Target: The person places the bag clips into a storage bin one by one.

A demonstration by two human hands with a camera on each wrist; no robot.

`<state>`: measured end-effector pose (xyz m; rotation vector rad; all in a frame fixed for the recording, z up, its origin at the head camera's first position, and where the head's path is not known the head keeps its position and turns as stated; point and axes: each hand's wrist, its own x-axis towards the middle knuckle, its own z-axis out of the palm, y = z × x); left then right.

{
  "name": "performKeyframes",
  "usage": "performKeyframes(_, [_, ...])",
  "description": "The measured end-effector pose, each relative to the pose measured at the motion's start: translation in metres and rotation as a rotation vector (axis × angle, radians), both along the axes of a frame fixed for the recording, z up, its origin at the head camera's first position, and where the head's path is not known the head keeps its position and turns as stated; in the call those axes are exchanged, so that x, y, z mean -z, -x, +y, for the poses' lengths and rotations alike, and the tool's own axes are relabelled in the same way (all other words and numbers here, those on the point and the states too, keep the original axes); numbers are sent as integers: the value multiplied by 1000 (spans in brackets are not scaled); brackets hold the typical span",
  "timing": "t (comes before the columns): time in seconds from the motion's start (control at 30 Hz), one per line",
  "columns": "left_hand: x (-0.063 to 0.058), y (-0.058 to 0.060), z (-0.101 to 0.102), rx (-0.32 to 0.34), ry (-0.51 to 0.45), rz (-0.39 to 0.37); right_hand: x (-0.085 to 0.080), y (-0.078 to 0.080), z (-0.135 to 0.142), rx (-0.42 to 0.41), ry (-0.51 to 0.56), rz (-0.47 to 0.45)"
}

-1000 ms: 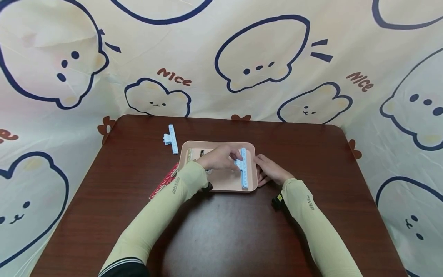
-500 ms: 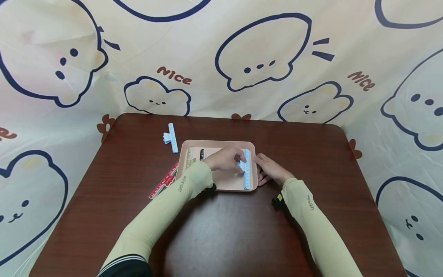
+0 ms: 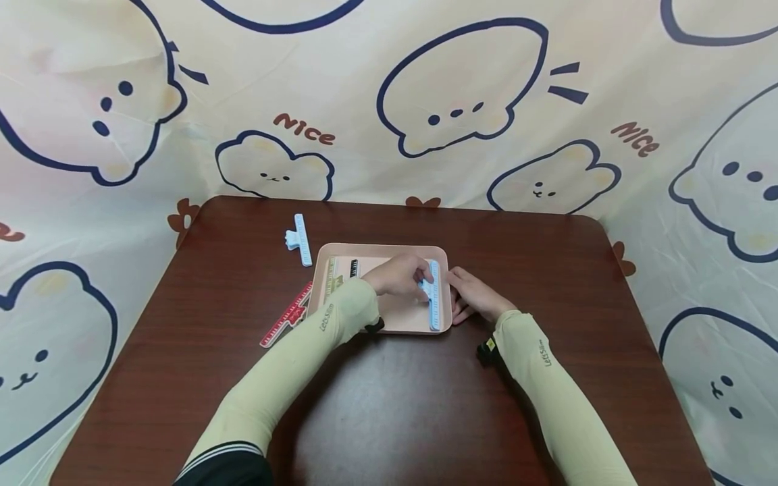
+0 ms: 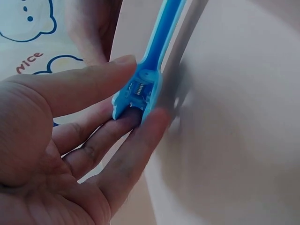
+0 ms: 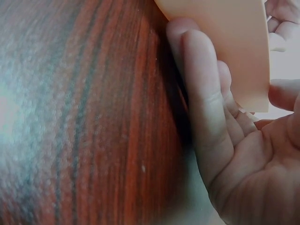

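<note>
My left hand (image 3: 401,275) reaches over a pale pink tray (image 3: 389,251) and pinches the handle of a light blue ruler clip (image 3: 434,297). In the left wrist view, the thumb and fingers hold the clip (image 4: 164,37) at its spring end, and its long bar runs away from the palm. The bar lies along the tray's right side, inside the rim. At the tray's right edge, my right hand (image 3: 477,295) holds the wall. The right wrist view has its fingers against the outside of the tray wall (image 5: 239,42) and the thumb at the rim.
Another light blue ruler clip (image 3: 299,240) lies on the brown table (image 3: 389,405) behind the tray's left corner. A red ruler clip (image 3: 288,316) lies by the tray's left side. Inside the tray at left are a greenish ruler strip (image 3: 331,273) and a small black marking (image 3: 354,268).
My left hand has moved slightly right with the light blue clip, bringing it closer to the tray's right wall. My right hand has stayed at the tray's edge.
</note>
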<state>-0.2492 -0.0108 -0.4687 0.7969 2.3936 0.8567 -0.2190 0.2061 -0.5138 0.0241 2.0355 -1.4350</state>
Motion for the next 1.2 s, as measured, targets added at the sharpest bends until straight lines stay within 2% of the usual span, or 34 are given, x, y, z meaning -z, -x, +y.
performKeyframes(0.47, [1,0,7,1,78,13,-2,-1,-1,-1,0,15])
performKeyframes(1.2, [5,5,11,-20,106,18,-2,-3,-2,12,6,8])
